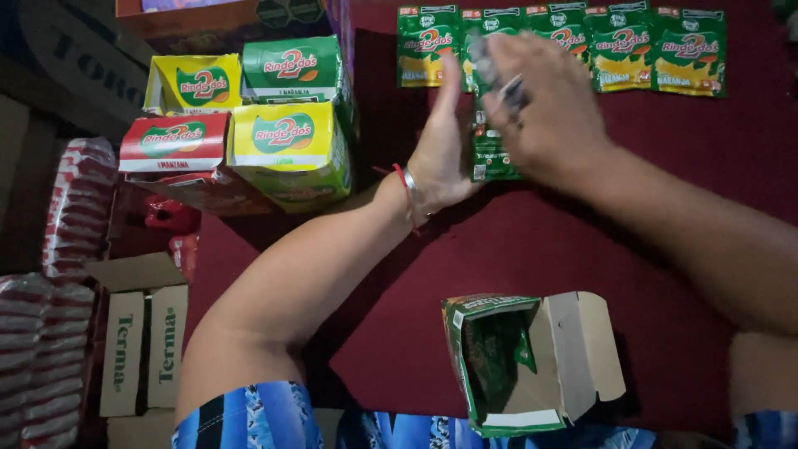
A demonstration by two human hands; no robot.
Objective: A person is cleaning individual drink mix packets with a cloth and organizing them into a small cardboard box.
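Both hands far centre: right hand (pixel 544 104) pinches green sachets (pixel 492 154), blurred; left hand (pixel 440 154) flat, fingers together. Stacked cartons (pixel 249 125) left, open green carton (pixel 499 362) near.

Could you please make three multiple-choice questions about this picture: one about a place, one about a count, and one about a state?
1. Where does the row of green sachets lie?
A. along the far edge of the dark red cloth
B. inside the open carton
C. on the stacked boxes

2. How many small display boxes are stacked at the upper left?
A. two
B. four
C. six

3. In what state is the green carton nearest the camera?
A. sealed shut
C. crushed flat
B. open, flaps folded out, sachets inside

Answers:
1 A: the sachets sit side by side at the top of the cloth, beyond the left hand and right hand.
2 B: one red, two yellow and one green box show.
3 B: the carton's mouth gapes and green packets show within.
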